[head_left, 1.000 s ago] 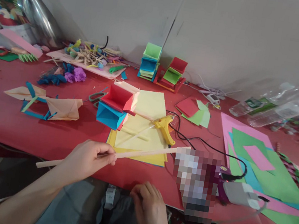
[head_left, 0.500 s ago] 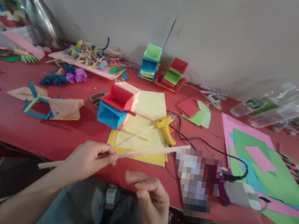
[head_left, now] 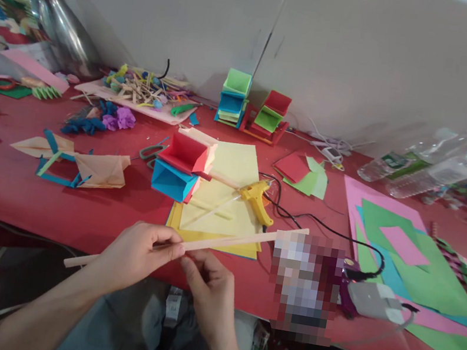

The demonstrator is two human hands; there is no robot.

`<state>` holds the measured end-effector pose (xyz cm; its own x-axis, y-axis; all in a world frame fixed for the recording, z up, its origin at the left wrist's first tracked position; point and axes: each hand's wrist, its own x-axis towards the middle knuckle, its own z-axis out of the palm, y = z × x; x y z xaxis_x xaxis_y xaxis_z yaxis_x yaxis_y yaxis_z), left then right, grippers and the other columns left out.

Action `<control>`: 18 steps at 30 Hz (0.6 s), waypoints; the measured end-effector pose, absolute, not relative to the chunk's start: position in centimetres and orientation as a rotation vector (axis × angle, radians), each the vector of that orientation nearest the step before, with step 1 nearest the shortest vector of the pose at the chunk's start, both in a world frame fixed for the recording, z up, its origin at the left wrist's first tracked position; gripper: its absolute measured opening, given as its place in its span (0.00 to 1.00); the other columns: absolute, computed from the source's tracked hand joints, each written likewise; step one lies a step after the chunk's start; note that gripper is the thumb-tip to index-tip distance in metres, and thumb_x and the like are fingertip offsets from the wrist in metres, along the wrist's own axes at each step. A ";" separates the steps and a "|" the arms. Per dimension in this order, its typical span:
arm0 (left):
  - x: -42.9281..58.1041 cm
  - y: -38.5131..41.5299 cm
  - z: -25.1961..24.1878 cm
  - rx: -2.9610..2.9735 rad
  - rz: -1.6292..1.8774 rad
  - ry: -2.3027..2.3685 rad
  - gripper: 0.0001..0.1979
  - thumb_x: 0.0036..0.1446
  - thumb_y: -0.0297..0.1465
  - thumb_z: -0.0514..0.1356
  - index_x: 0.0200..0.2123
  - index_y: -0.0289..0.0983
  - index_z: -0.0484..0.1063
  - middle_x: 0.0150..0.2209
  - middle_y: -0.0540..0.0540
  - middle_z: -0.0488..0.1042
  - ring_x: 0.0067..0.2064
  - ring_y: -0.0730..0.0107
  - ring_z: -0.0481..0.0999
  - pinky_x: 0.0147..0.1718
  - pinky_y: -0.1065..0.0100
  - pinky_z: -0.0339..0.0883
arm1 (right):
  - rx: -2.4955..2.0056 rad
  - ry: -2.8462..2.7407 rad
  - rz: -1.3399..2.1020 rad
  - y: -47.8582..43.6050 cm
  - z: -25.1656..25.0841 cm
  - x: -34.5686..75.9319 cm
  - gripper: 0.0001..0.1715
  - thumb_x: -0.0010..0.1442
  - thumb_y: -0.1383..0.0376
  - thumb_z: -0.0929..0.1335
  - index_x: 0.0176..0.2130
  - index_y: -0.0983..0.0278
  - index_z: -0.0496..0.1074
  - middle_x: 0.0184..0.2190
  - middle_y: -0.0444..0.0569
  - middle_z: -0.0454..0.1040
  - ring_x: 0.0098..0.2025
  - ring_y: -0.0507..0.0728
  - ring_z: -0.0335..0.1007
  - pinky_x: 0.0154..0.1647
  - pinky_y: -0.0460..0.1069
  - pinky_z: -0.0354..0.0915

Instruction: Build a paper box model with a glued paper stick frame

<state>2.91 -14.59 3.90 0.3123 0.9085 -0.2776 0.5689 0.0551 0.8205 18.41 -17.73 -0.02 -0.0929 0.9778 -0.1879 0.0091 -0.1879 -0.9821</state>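
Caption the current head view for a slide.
Left hand holding a long, narrow, pale-peach strip, right hand close by, over a red tabletop with a yellow pistol-shaped glue gun.

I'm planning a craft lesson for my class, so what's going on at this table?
A person holds a long, thin, peach paper strip in the left hand; the right hand is close beside it, its hold on the strip unclear. Beyond them, an open red paper box and an open blue paper box sit together, left of a yellow glue gun lying partly on pale yellow paper sheets.
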 end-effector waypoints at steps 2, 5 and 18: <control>2.9 -14.6 4.0 1.614 0.463 1.352 0.17 0.56 0.42 0.52 0.28 0.38 0.73 0.27 0.51 0.76 0.32 0.68 0.74 0.29 0.74 0.62 | -1.360 -1.252 1.340 -17.9 0.2 18.5 0.12 0.56 0.59 0.65 0.28 0.65 0.70 0.22 0.42 0.65 0.25 0.49 0.56 0.26 0.44 0.53; 2.8 -14.5 3.9 1.563 0.497 1.319 0.16 0.56 0.41 0.52 0.29 0.38 0.74 0.30 0.50 0.78 0.35 0.66 0.75 0.32 0.73 0.64 | -1.364 -1.289 1.318 -18.1 0.1 18.7 0.14 0.58 0.57 0.63 0.27 0.64 0.66 0.21 0.40 0.59 0.23 0.48 0.52 0.24 0.44 0.50; 2.4 -14.5 4.2 1.418 0.571 1.193 0.12 0.55 0.38 0.56 0.29 0.38 0.75 0.28 0.50 0.78 0.33 0.70 0.76 0.33 0.75 0.66 | -0.969 -1.308 1.939 -17.5 0.0 19.4 0.24 0.51 0.53 0.70 0.43 0.62 0.65 0.18 0.35 0.52 0.19 0.46 0.43 0.19 0.43 0.42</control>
<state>2.44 -14.47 4.16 0.3671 0.8866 -0.2813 0.3371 0.1550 0.9286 19.38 -17.55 -0.01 -0.5531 0.7986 -0.2373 -0.0787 -0.3337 -0.9394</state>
